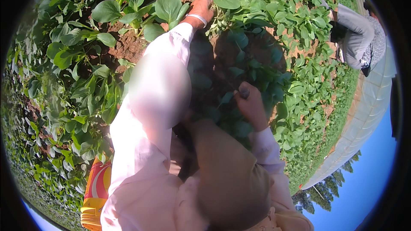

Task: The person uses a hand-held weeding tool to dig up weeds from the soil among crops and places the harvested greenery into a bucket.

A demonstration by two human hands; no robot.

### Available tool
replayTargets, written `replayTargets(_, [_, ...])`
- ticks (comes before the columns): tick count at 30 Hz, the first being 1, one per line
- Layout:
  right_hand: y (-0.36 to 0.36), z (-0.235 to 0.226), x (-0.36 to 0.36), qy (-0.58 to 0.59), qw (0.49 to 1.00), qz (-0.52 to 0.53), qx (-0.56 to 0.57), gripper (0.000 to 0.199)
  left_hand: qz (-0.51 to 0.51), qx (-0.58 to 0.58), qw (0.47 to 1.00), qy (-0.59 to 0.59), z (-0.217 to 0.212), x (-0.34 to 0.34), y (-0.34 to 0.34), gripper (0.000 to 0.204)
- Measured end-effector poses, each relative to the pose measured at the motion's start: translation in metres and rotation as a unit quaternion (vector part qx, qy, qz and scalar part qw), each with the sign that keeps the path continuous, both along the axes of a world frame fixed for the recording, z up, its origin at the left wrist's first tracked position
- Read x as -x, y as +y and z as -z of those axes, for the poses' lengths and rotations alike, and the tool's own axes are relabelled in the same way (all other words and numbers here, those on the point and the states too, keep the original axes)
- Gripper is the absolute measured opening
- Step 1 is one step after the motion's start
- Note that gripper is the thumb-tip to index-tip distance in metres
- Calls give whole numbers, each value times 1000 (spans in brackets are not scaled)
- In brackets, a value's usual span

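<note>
Well, I have the left hand [202, 12] reaching into leafy greens [227, 1], their foliage right beside its fingers — whether those are clamped on a stem, I can't tell. The right hand [251, 107], nearer the body, is wrapped around a dark handle [244, 92]. Between them, shaded soil [220, 53] leaves me some room; foliage crowds both sides — a yellow-and-red container [96, 188] sits lower left. The greens' leaves are broad, rounded, sunlit.
</note>
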State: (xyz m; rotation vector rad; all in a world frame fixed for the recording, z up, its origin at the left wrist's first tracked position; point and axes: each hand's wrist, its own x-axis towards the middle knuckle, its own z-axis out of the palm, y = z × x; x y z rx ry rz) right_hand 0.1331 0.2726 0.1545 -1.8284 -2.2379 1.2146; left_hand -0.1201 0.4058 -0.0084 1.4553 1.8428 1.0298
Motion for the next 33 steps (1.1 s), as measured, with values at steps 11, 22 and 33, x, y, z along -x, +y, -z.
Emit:
replayTargets(11, [-2,-1,-2,-4,1000,-4,9,23,33,-50,995,-80,9,38,-57,30])
replayTargets(22, [4,-2,2,-15,1000,-4,15,22,56,165,984,32,-3,-29,20,29])
replayTargets(33, [7,0,1,-6,1000,-12,12,24,102,68,992,24,38,-29,28,25])
